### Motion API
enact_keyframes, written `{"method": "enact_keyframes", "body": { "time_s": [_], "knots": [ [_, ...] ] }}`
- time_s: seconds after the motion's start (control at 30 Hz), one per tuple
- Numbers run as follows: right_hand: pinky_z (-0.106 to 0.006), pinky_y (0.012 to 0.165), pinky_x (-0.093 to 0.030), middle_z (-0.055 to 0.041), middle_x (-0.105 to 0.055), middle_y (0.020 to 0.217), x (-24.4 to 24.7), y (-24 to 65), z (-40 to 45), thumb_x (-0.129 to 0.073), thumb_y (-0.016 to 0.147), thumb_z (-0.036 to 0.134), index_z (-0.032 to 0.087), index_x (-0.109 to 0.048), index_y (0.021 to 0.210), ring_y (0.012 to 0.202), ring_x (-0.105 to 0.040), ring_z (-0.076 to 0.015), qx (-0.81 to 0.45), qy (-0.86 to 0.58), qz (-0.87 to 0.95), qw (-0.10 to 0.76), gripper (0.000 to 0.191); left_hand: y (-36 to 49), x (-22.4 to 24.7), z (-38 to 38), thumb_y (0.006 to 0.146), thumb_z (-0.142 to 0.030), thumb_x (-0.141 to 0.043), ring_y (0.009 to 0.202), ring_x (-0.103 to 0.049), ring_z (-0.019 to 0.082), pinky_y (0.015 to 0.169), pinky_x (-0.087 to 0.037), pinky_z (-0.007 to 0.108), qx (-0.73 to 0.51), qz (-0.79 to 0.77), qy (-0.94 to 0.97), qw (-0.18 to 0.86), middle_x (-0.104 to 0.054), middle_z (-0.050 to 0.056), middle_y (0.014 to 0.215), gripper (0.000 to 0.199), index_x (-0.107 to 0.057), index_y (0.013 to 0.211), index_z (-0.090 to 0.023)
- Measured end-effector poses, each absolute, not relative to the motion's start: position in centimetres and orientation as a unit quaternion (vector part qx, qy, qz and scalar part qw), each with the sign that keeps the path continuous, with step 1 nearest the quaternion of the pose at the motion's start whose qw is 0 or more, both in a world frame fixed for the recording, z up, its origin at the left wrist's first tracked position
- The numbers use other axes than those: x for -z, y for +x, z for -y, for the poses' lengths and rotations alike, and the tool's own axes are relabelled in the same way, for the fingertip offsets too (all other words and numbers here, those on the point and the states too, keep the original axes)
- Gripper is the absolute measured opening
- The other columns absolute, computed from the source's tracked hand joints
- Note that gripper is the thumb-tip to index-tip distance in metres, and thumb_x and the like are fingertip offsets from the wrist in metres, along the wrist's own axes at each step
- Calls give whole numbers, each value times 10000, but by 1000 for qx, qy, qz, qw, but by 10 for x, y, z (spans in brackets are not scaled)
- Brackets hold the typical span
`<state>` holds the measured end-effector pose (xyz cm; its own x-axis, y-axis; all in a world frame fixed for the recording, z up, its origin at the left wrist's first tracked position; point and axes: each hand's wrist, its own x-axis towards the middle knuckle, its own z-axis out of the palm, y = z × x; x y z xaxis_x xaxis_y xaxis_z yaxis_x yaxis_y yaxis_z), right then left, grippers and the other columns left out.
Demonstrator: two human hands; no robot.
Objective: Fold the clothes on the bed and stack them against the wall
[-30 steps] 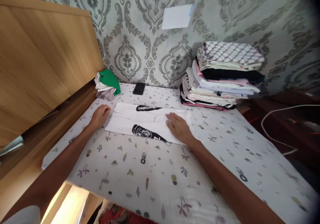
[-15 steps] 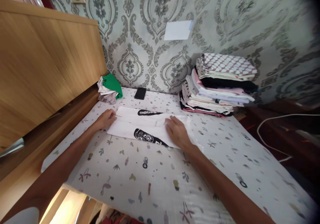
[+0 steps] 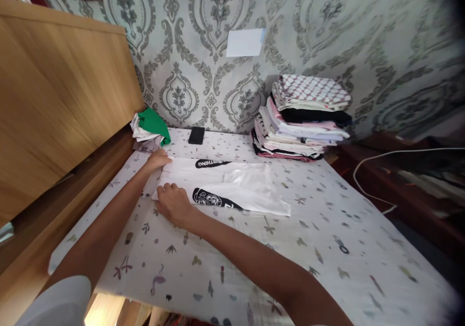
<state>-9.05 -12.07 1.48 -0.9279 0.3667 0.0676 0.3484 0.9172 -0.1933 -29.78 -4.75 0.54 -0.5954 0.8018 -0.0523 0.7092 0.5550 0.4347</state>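
A white garment point(image 3: 250, 183) with black printed patches lies in a long folded strip on the patterned sheet point(image 3: 225, 248). At its far left corner, my left hand point(image 3: 159, 159) has its fingers closed on the edge. My right hand point(image 3: 175, 204) pinches the near left corner of the same garment, fingers curled over the cloth. The garment's right end lies loose and spreads a little wider, apart from both hands. Its exact kind does not show clearly.
A tall stack of folded clothes point(image 3: 301, 122) stands against the wall at the back right. Behind my left hand sits a small pile with a green cloth point(image 3: 154, 124) on top. A black flat object point(image 3: 196, 135) lies near the wall. A wooden cabinet point(image 3: 65, 93) borders the left.
My right hand has moved from the garment's right part to its near left corner. My left hand has shifted to the far left corner. The view has turned slightly right.
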Motion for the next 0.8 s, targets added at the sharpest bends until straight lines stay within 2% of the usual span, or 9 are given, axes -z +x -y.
{"method": "enact_keyframes", "body": {
  "time_s": [0.07,0.13,0.27,0.4,0.47,0.53,0.67,0.8],
  "knots": [
    [-385,773,-551,-179,-676,1114,-16,-93,120,-437,966,120,103,-597,1159,1040,-646,-283,-76,-176,980,43,251,-297,-6,47,610,-232,-704,690,-596,209,569,-399,250,-193,-871,432,133,-574,2,581,141,-567,601,-199],
    [-376,769,-547,-182,-688,1097,-17,-95,119,-416,947,65,109,-598,1146,1023,-664,-272,-80,-174,981,39,273,-295,-8,47,615,-205,-679,652,-576,195,534,-376,240,-205,-869,430,136,-538,-11,548,122,-559,594,-195],
    [-360,744,-524,-143,-721,1045,-19,-90,111,-462,922,124,149,-597,1127,922,-695,-258,-158,-228,958,68,247,-289,-14,46,631,-191,-641,593,-549,166,480,-350,224,-238,-862,425,137,-518,-31,553,76,-569,656,-194],
    [-306,724,-480,-30,-722,858,-18,-69,97,-538,844,189,213,-606,953,807,-672,-212,-309,-326,877,170,131,-275,-29,38,655,-192,-617,545,-538,148,469,-375,224,-267,-851,429,139,-532,-37,593,137,-594,790,-194],
    [-263,678,-467,20,-678,740,-15,-53,90,-553,797,174,226,-568,842,748,-654,-178,-412,-356,810,218,70,-262,-39,29,705,-198,-605,529,-537,131,472,-386,211,-289,-840,437,144,-533,-43,613,170,-587,874,-198],
    [-232,617,-461,49,-632,647,-13,-36,84,-550,760,146,229,-511,775,693,-654,-160,-525,-371,725,246,93,-242,-47,17,754,-201,-596,497,-527,114,467,-389,198,-316,-820,448,165,-524,-54,610,190,-571,942,-203],
    [-198,508,-452,57,-614,586,-10,-1,74,-512,750,96,231,-451,775,599,-674,-146,-691,-394,550,253,150,-193,-50,-8,766,-179,-633,449,-511,104,454,-382,193,-310,-798,477,201,-513,-68,567,214,-566,968,-198],
    [-193,460,-475,58,-593,573,-11,24,68,-501,760,49,225,-437,818,526,-679,-141,-745,-431,449,240,196,-151,-31,-23,740,-148,-654,421,-514,126,445,-379,213,-265,-802,492,210,-505,-63,494,184,-576,902,-188]
  ]
}}
